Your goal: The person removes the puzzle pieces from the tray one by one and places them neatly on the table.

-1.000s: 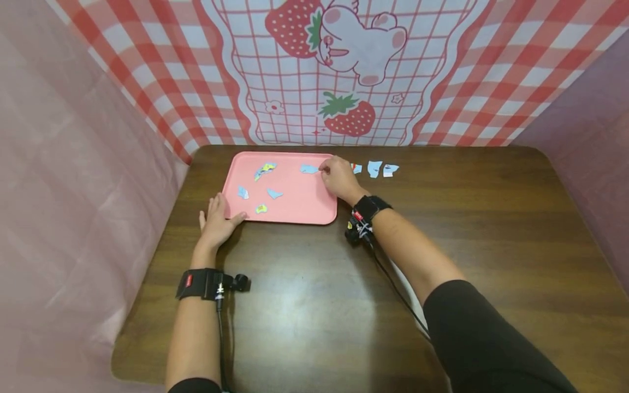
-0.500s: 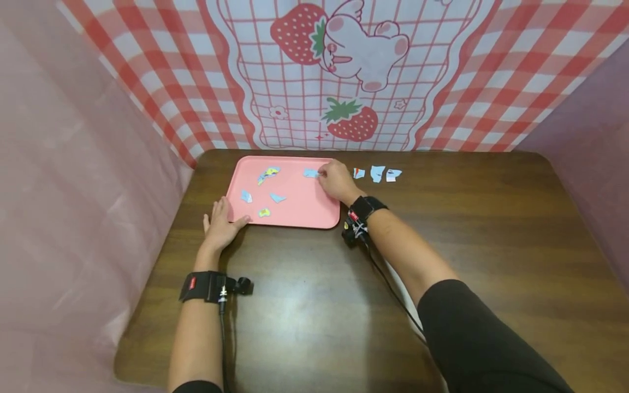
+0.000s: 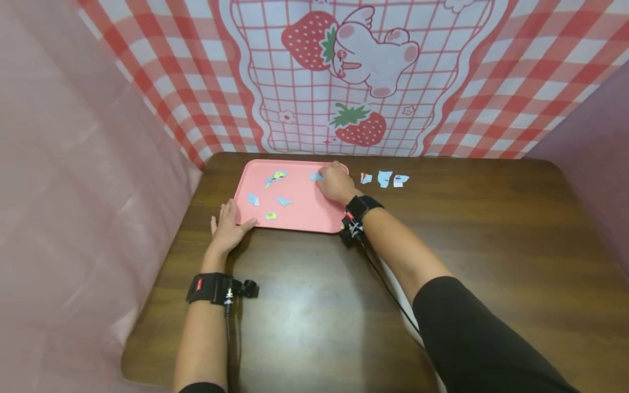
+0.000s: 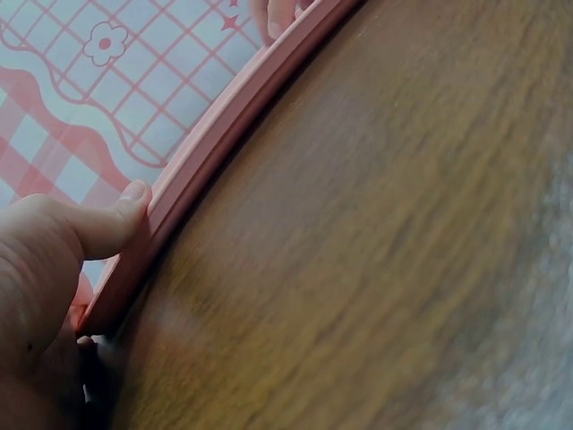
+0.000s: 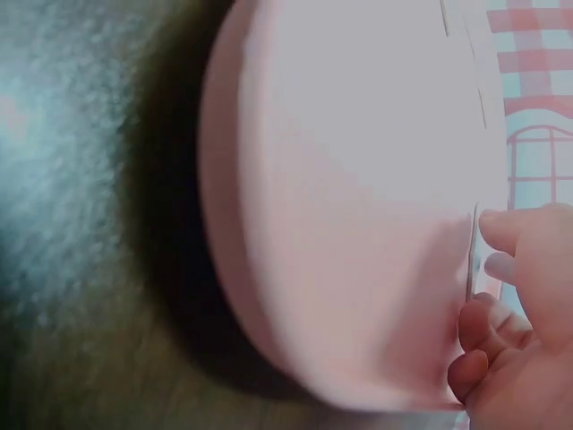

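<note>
A pink tray lies at the back left of the table. My left hand rests at its near left corner, fingers extended along the side and the thumb on the rim. Over the tray's back right part, my right hand has its fingertips on a light blue paper piece, which the hand partly covers. In the right wrist view the piece shows edge-on, pinched between thumb and fingers. Other pieces on the tray include a yellow and blue one and a blue one.
Right of the tray, three paper pieces lie in a row: a red and blue one, a blue one and a blue and white one. A checked cloth hangs behind the table.
The head view has shifted slightly. My right hand has moved a little left relative to the tray and covers more of the blue piece. My left hand stays at the corner.
</note>
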Motion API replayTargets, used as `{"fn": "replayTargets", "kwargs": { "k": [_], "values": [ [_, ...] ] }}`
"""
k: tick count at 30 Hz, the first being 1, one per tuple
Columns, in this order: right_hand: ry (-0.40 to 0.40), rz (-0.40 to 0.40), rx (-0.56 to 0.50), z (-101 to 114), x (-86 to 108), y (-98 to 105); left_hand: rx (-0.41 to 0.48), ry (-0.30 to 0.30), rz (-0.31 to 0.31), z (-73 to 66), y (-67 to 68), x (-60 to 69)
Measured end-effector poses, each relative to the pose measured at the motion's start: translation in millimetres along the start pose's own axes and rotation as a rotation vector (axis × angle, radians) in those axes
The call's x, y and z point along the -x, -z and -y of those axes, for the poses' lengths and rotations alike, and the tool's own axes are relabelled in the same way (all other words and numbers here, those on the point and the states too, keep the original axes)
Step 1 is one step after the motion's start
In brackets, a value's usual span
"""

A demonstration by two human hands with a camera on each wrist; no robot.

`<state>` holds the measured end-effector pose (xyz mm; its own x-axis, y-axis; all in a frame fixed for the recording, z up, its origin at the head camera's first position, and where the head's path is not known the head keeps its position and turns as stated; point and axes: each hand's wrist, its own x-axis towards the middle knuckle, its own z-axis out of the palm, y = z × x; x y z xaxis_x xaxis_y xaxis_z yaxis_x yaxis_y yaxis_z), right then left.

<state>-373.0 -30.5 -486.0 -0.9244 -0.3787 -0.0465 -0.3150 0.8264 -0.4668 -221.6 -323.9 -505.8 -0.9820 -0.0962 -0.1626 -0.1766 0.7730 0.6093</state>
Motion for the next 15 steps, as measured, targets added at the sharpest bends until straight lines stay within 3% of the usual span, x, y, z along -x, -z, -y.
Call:
{"fn": "replayTargets", "kwargs": {
  "k": [7, 15],
  "values": [
    [-0.029, -0.011, 0.007, 0.9, -1.4, -4.9, 0.007, 0.004, 0.005, -2.2, -2.0, 1.6],
    [0.012, -0.019, -0.008, 2.4, -7.1, -5.8, 0.008, 0.004, -0.001, -2.1, 1.0, 0.8]
  ]
}}
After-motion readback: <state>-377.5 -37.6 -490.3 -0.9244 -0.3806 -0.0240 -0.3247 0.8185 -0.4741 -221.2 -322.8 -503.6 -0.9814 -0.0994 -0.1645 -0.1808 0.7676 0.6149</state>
